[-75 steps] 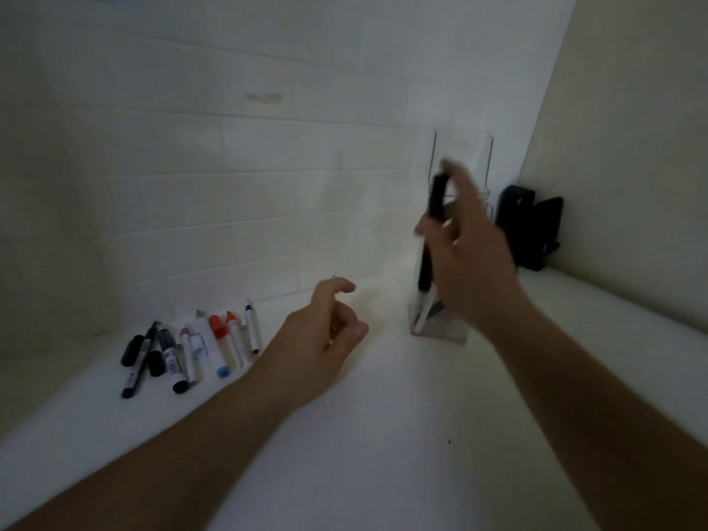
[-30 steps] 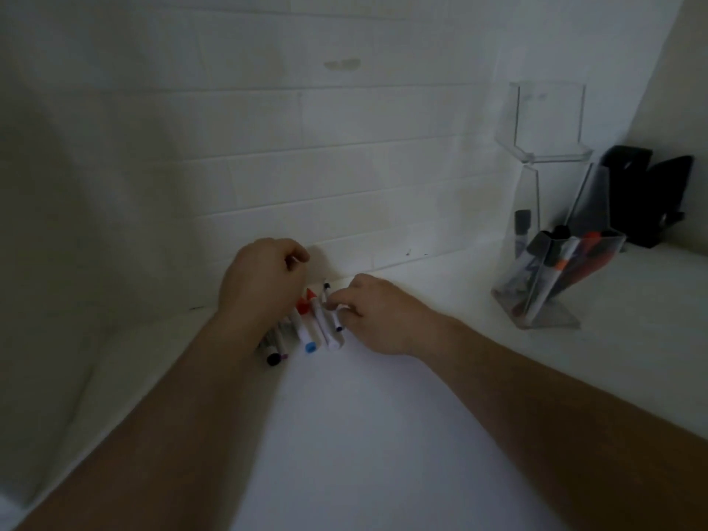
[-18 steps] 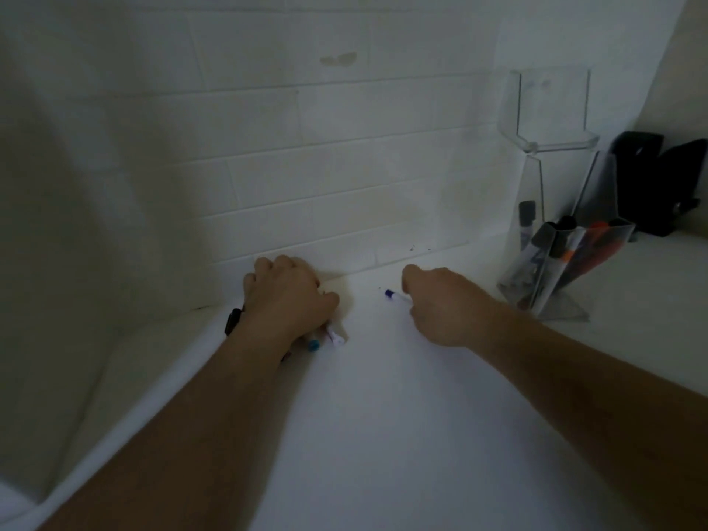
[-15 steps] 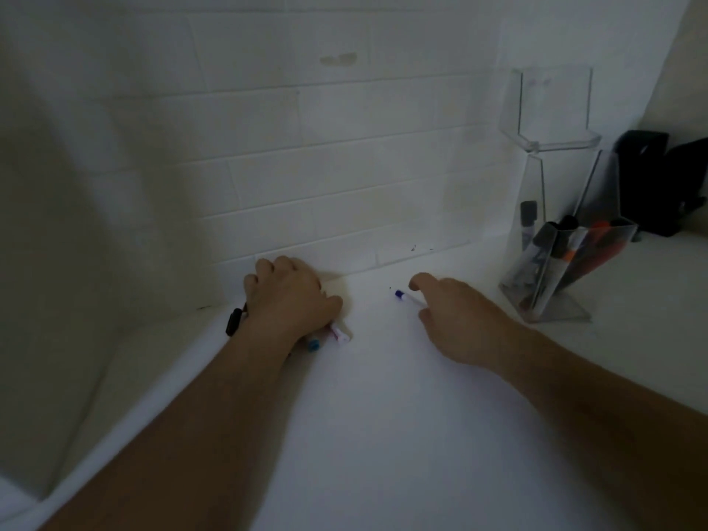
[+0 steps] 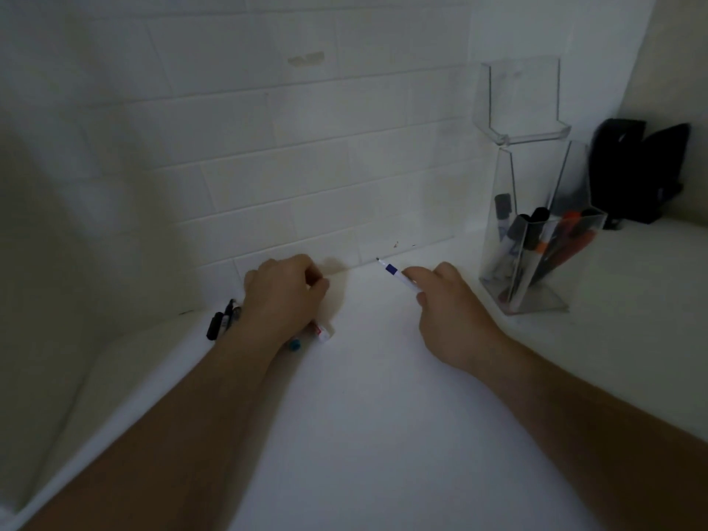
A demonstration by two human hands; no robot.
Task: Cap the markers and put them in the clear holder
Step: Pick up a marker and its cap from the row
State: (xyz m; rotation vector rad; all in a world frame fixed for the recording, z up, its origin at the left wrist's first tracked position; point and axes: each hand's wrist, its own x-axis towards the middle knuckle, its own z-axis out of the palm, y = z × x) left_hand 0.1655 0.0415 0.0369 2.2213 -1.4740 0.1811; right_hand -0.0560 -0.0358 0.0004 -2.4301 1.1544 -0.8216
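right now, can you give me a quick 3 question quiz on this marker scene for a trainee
1. True or false: the right hand holds a white marker with a blue band, its tip uncapped.
2. Multiple choice: where does the clear holder stand? A) left of both hands B) right of both hands, by the tiled wall C) between the hands
3. Fill in: the left hand rests over the loose markers; the black markers lie just to its ____.

Key: 1 true; 2 B; 3 left
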